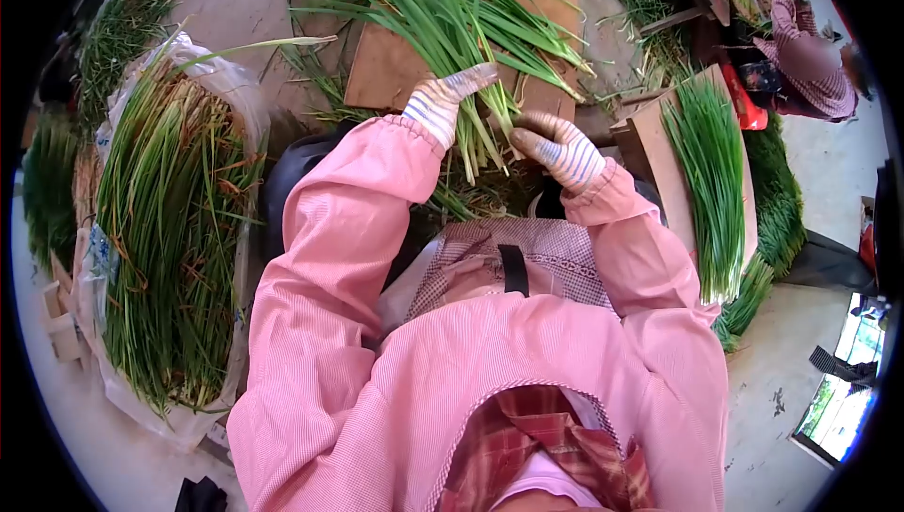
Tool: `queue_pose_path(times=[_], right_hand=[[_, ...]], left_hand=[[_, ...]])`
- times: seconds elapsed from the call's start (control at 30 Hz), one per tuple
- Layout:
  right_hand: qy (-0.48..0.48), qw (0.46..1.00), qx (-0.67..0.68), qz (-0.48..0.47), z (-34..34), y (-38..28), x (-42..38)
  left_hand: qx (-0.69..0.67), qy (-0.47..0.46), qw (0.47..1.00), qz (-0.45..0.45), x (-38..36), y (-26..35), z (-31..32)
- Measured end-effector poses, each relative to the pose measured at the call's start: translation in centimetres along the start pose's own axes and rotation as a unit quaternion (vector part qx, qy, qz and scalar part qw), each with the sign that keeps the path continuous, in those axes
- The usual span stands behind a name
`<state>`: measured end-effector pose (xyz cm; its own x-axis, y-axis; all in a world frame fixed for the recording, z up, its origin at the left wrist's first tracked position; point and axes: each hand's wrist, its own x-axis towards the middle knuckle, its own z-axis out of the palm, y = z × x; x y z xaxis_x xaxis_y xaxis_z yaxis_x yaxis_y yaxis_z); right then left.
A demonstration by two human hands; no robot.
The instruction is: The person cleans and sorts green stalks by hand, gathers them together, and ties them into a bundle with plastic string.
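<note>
My left hand [450, 101], in a white glove with blue stripes, is closed around a small bunch of Chinese chives [471, 32] with long flat leaves. Their pale stem ends [478, 150] hang below it, pointing toward my lap. At those lower stems, my right hand [562, 147], gloved the same way, pinches the stalks between thumb and fingers. The fingertips of that glove look dirty. Beneath the leaves, more loose chives [532, 56] lie across a brown board [386, 65] in front of me.
To my left stands a plastic-lined container [113, 173] heaped with chives and browned leaves [179, 230]. A neat chive bundle [708, 173] rests on a board [744, 220] at my right, with more bundles [777, 201] beyond. Another person [800, 60] is at the upper right.
</note>
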<state>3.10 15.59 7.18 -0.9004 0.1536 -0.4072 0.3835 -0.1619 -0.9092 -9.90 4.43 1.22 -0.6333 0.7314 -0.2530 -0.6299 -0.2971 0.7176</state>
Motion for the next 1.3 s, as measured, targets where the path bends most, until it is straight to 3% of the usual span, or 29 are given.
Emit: queue_pose_path(times=[0.1, 0.2, 0.27, 0.33, 0.4, 0.43, 0.53, 0.57, 0.6, 0.67, 0.73, 0.77, 0.8, 0.83, 0.87, 0.9, 0.93, 1.0, 1.1, 1.17, 1.23, 1.27, 1.3], right_hand=[[0.038, 0.998, 0.021, 0.034, 0.2, -1.5, 1.1], [0.037, 0.999, 0.038, -0.005, -0.3, 0.2, 3.3], [0.054, 0.98, 0.19, 0.004, 0.0, 0.6, 3.6], [0.054, 0.974, 0.218, -0.012, -0.4, 1.6, 4.3], [0.049, 0.953, 0.287, -0.085, -0.1, 1.7, 4.7], [0.058, 0.948, 0.293, -0.107, 0.2, 1.6, 4.8], [0.01, 0.947, 0.289, -0.139, 0.0, 1.6, 4.5], [0.054, 0.969, 0.213, -0.112, -0.1, 1.7, 3.8], [0.0, 0.985, 0.142, -0.097, -0.7, 1.5, 2.5], [0.005, 0.999, -0.049, 0.012, -2.2, 2.8, -0.1], [-0.143, 0.948, -0.28, 0.052, -3.9, 5.1, -2.2], [-0.169, 0.918, -0.355, 0.055, -5.1, 4.8, -2.8], [-0.195, 0.882, -0.425, 0.06, -6.2, 4.7, -3.4], [-0.066, 0.929, -0.364, 0.017, -6.9, 4.5, -2.9], [0.108, 0.931, -0.34, -0.077, -7.2, 4.4, -2.1], [0.156, 0.882, -0.43, -0.116, -9.1, 3.6, -0.6], [0.203, 0.886, -0.4, -0.113, -9.9, 3.0, 0.8], [0.217, 0.79, -0.547, -0.172, -11.4, 2.3, 3.0], [0.215, 0.683, -0.696, -0.053, -11.3, 2.7, 5.0], [0.196, 0.69, -0.696, -0.036, -12.3, 3.0, 5.9], [0.157, 0.715, -0.681, -0.018, -12.8, 1.6, 6.4], [0.2, 0.749, -0.617, -0.133, -14.3, 2.4, 6.8], [0.236, 0.883, -0.375, -0.155, -14.0, 1.8, 6.6]], left_hand=[[-0.049, 0.041, 0.997, -0.039, -0.5, 0.4, 1.0], [-0.043, 0.028, 0.998, 0.029, -0.2, 0.2, 0.8], [-0.047, 0.037, 0.998, 0.015, 0.0, 0.2, 0.3], [-0.054, 0.047, 0.997, 0.004, 0.2, 0.4, 0.2], [-0.145, 0.083, 0.985, -0.038, 0.2, 0.9, 0.5], [-0.124, 0.099, 0.987, -0.042, 0.4, 1.3, 0.4], [-0.149, 0.138, 0.979, -0.009, 0.5, 2.8, 0.0], [-0.135, 0.147, 0.98, -0.018, 0.5, 3.7, -0.6], [-0.172, 0.116, 0.978, 0.033, 2.4, 3.1, -3.1], [-0.194, 0.175, 0.954, 0.15, 1.7, 5.6, -2.9], [-0.131, 0.21, 0.956, 0.159, 2.2, 7.3, -5.9], [-0.118, 0.144, 0.966, 0.179, -0.3, 8.9, -3.0], [-0.125, 0.182, 0.922, 0.319, -0.3, 8.4, -1.8], [-0.132, 0.131, 0.934, 0.304, -0.2, 8.1, -2.5], [-0.139, 0.081, 0.944, 0.289, -0.2, 7.8, -3.3], [-0.134, 0.131, 0.954, 0.234, -0.6, 7.5, -3.0], [-0.191, 0.119, 0.957, 0.183, -1.1, 7.5, -1.2], [-0.214, 0.027, 0.963, 0.163, -0.2, 6.6, -1.7], [-0.305, -0.109, 0.939, 0.116, 0.9, 5.8, -2.0], [-0.31, -0.131, 0.935, 0.109, 1.0, 5.7, -1.6], [-0.243, -0.075, 0.96, 0.118, 0.5, 5.9, -1.0], [-0.244, -0.074, 0.96, 0.117, 0.4, 5.7, -1.0], [-0.227, -0.074, 0.965, 0.112, 0.4, 5.6, -1.1]])
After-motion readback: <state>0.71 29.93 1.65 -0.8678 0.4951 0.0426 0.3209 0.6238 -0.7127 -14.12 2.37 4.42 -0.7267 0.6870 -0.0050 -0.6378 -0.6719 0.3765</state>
